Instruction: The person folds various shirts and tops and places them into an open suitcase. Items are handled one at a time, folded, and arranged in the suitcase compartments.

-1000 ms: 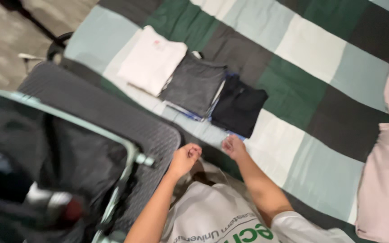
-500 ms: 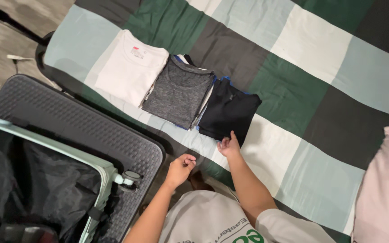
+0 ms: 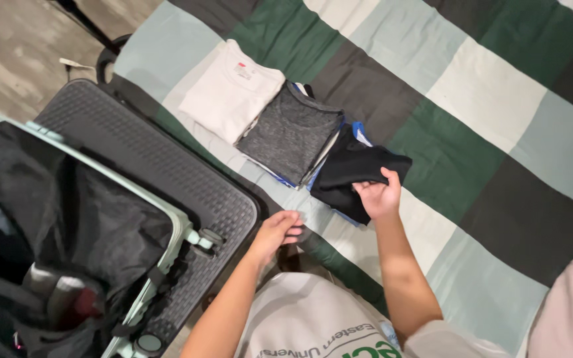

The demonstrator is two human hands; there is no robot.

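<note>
Risen off the stack, the black folded shirt is now clenched in right-hand fingers; left hand released

Checked bedspread beside grey wood-look floor

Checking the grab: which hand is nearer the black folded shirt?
Right. The right hand grips the black folded shirt at its near edge; the left hand hovers apart from it, toward the suitcase.
</note>
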